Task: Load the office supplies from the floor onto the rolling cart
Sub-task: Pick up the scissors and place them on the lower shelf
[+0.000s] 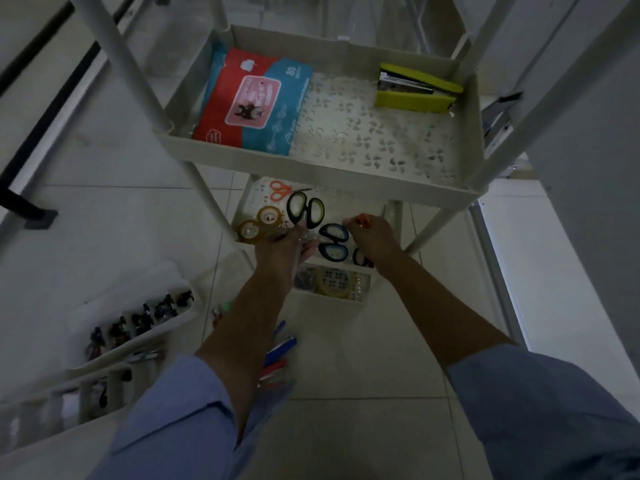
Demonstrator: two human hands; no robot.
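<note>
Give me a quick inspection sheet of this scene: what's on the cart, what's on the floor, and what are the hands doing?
Surface: white cart; top shelf perforated, middle shelf below it.
Job's things: wipes pack and green stapler on the top shelf; orange scissors, two tape rolls, green-handled scissors and blue-handled scissors at the middle shelf.
Clutter: tray of dark clips and coloured pens on the tiled floor.
Hands: left hand grips scissors by the blades; right hand pinches something small and orange.
Cables: nothing seen.
Surroundings: dim room, white furniture legs.
</note>
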